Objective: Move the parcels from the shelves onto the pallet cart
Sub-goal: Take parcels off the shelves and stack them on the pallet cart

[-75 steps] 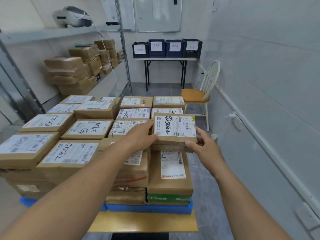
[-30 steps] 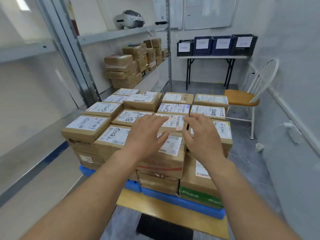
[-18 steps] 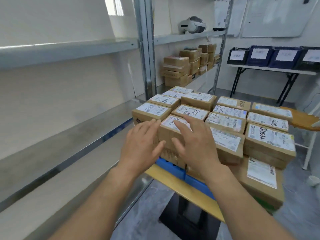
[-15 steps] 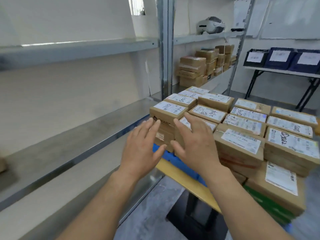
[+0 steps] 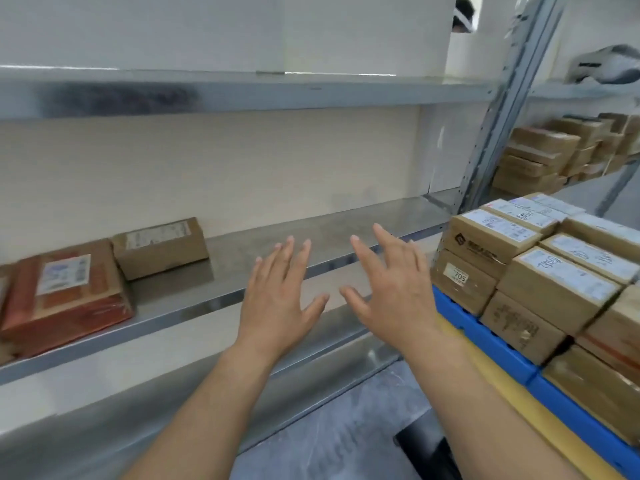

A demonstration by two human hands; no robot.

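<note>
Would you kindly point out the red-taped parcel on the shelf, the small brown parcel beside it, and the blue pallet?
red-taped parcel point(image 5: 72, 303): head view, top face, just below its label.
small brown parcel point(image 5: 162, 258): head view, middle of its front side.
blue pallet point(image 5: 502, 348): head view, its bare near edge.

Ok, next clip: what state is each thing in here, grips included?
Left grip: open, fingers spread, empty.
Right grip: open, fingers spread, empty.
Reddish parcel: flat on the shelf, untouched.
Small brown parcel: flat on the same shelf, untouched.
Cart parcels: stacked in layers on the blue pallet.
Far parcels: stacked in the next shelf bay.
</note>
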